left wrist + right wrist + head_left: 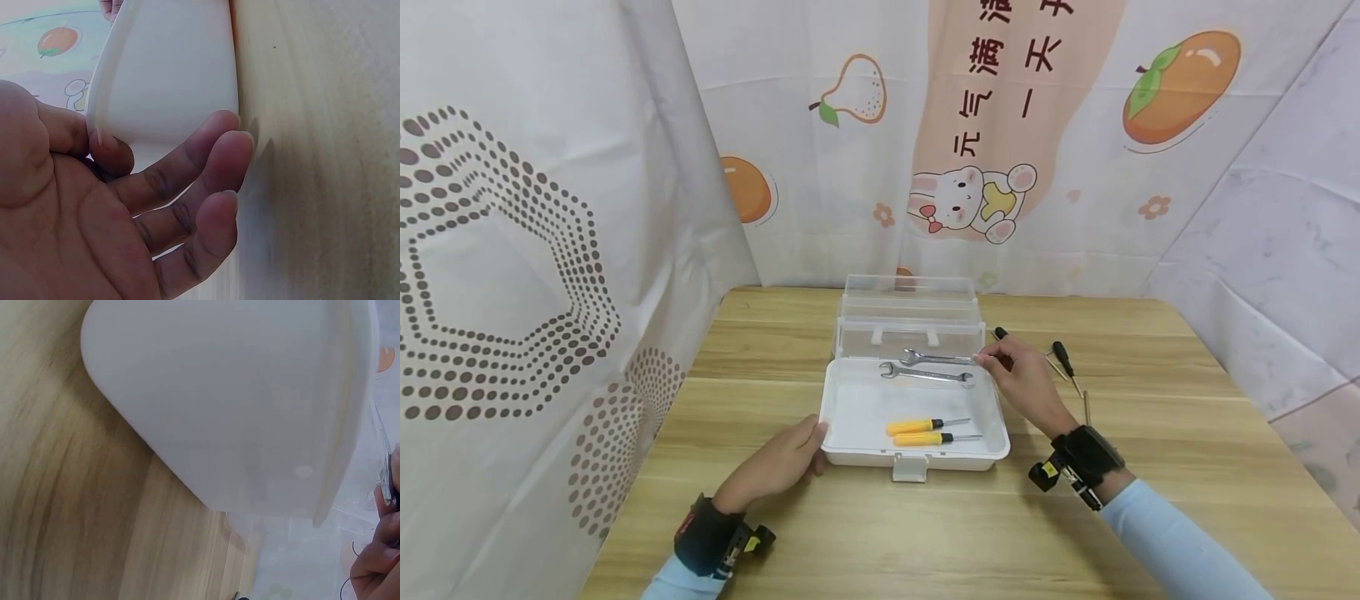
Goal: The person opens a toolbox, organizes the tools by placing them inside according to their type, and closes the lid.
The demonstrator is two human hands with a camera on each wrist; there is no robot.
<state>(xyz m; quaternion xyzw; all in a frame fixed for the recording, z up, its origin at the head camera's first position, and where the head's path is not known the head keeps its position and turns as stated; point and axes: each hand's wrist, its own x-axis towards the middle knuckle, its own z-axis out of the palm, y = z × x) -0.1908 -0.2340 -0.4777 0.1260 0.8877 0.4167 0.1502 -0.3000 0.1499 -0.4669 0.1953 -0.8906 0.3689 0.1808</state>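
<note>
A white toolbox (857,400) lies on the table with its clear lid (910,312) raised at the back. My left hand (786,458) grips its left rim; in the left wrist view, thumb and index finger pinch the rim and the other fingers (215,231) bend beside the wall. Over the box's back part, my right hand (1026,379) pinches one end of a silver open-end wrench (943,360). A second wrench (925,373) lies just in front of it. Two yellow-handled screwdrivers (913,427) rest near the box's front.
Right of the box, partly behind my right hand, lie a black-handled screwdriver (1063,358) and other slim tools. A white latch (910,468) hangs at the box's front. Printed curtains (820,208) close off the table's back and sides.
</note>
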